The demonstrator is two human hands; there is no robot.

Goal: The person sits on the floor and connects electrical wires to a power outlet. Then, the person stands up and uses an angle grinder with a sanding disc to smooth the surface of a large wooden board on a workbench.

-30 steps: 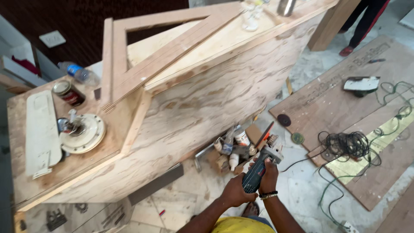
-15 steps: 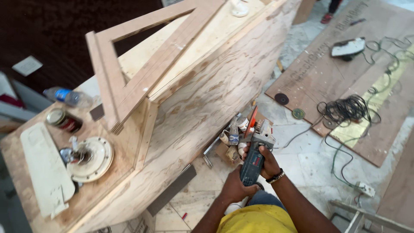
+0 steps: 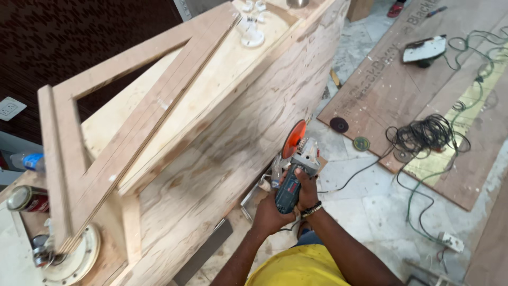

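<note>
Both my hands hold a blue-green angle grinder (image 3: 292, 182) with an orange disc (image 3: 293, 139) at its head. My left hand (image 3: 267, 214) grips the rear of its body from the left. My right hand (image 3: 307, 191) wraps the body from the right; a dark beaded band sits on that wrist. The disc stands close to the side panel of a tall plywood workbench (image 3: 222, 143). A triangular wooden frame (image 3: 121, 132) lies on the bench top.
On the bench's left end are a round white plate (image 3: 71, 262), a tin can (image 3: 27, 199) and a plastic bottle (image 3: 26, 160). A plywood sheet (image 3: 407, 90) on the floor carries a power tool (image 3: 423, 50), loose discs (image 3: 339, 125) and a tangled cable (image 3: 428, 132). A power strip (image 3: 450, 242) lies at right.
My hands have lifted the grinder off the floor clutter and up beside the bench's side panel; the orange disc now shows. The view has moved closer and to the right.
</note>
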